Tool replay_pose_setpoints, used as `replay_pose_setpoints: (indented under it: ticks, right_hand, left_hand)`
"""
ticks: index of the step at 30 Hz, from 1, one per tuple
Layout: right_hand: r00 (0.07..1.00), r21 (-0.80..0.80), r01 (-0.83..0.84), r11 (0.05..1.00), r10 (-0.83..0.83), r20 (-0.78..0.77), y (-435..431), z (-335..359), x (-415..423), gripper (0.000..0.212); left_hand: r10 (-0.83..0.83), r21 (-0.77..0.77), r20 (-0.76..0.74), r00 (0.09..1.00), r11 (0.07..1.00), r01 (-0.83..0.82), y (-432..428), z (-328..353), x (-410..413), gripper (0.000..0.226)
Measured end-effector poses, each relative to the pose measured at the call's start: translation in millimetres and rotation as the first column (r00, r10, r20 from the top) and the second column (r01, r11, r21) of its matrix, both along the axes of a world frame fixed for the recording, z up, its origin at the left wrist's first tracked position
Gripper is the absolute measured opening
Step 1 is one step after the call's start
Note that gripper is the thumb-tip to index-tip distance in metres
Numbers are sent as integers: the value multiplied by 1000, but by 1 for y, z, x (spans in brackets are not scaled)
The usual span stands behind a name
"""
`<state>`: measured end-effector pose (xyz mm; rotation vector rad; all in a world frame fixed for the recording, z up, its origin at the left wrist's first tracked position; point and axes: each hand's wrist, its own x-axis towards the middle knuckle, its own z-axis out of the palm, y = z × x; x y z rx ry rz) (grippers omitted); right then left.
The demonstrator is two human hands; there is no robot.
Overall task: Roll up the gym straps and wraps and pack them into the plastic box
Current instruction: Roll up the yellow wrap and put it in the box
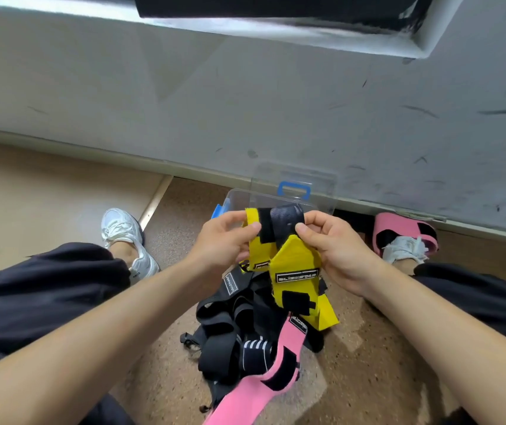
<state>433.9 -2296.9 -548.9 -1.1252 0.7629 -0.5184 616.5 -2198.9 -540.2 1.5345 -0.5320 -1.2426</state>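
Light is reading bright, soft and even. The ledge (61, 13) up top is blowing out near-white, and the recess (276, 4) above it is crushing to black. Faint shadows are pooling on the floor (368, 348) round the strap pile (230, 332). The wide-angle is bowing the skirting (61, 144) and stretching the forearms (107, 326) at the bottom corners. Label text on the yellow wrap (294, 259) is smearing slightly.

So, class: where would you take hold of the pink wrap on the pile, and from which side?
Probably take the pink wrap by its labelled end, from above: that end lies uppermost on the black straps; the other runs out of view.
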Motion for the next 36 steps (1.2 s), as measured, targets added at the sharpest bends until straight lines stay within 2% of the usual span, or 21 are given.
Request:
replay_pose_setpoints:
  ticks: [2,5,7,10,13,20,28,32,36]
  right_hand:
    - [999,-43,46,998,-47,-15,4,0,3,9]
    - [974,-245,188,951,-212,-75,9,2,6,4]
    - [962,-319,239,917,-268,-52,11,5,7,3]
    - [959,-366,253,896,-283,-29,13,6,10,7]
    - [945,-439,256,861,-319,-76,15,2,14,8]
    - [926,-511,248,823,-357,-126,15,4,12,7]
    - [829,-704,199,681,-500,-249,11,-3,9,18]
    - [878,-630,200,750,-423,-225,16,-1,11,19]
    - [938,-614,163,772,-315,-146,29,3,17,18]
  left_hand:
    - [-16,2,73,997,1000,15,1,-3,3,39]
    - [-43,-29,164,986,998,48,2,-6,5,36]
    - [-60,-71,173,983,995,73,3,-5,3,31]
    - [-87,-139,135,987,985,105,5,-2,-4,26]
    - [-62,-184,123,991,979,84,6,-3,-10,26]
    - [-26,-225,141,990,973,58,5,-4,-17,25]
    - [23,-265,172,985,964,23,7,-6,-23,24]
    - [48,-247,146,988,969,-10,5,-3,-23,24]
    - [153,-231,50,987,963,-137,2,2,-21,34]
